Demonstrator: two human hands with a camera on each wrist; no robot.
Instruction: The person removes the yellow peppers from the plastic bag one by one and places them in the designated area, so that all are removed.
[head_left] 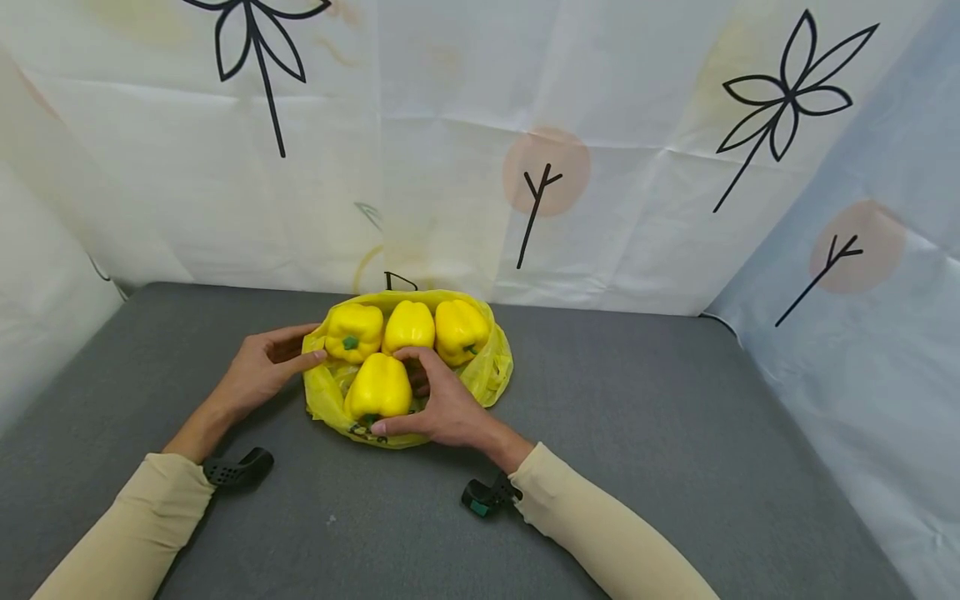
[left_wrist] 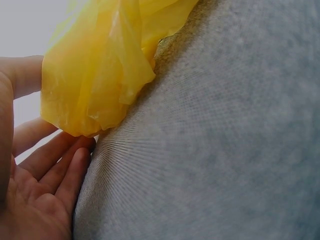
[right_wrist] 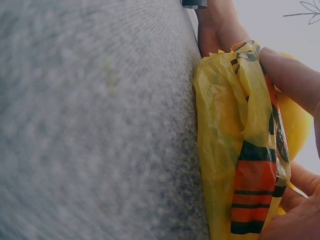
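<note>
A yellow plastic bag (head_left: pixel 324 392), its top spread wide, sits on the grey table. Three yellow bell peppers lie along its back: a left pepper (head_left: pixel 354 327), a middle pepper (head_left: pixel 409 323) and a right pepper (head_left: pixel 459 327). A front bell pepper (head_left: pixel 379 385) is before them. My right hand (head_left: pixel 450 406) curls round this front pepper, thumb low at the near rim, fingers at its upper right side. At the bag's left side my left hand (head_left: pixel 261 367) touches the rim with its thumb and fairly straight fingers (left_wrist: pixel 72 180). Part of its grip is hidden behind the plastic.
The grey tabletop (head_left: pixel 637 433) spreads around the bag. Behind it hangs a pale cloth backdrop (head_left: pixel 450 167) with drawn plants, continuing along the right side. Both wrists carry black camera straps, one on the left (head_left: pixel 238 468) and one on the right (head_left: pixel 489 493).
</note>
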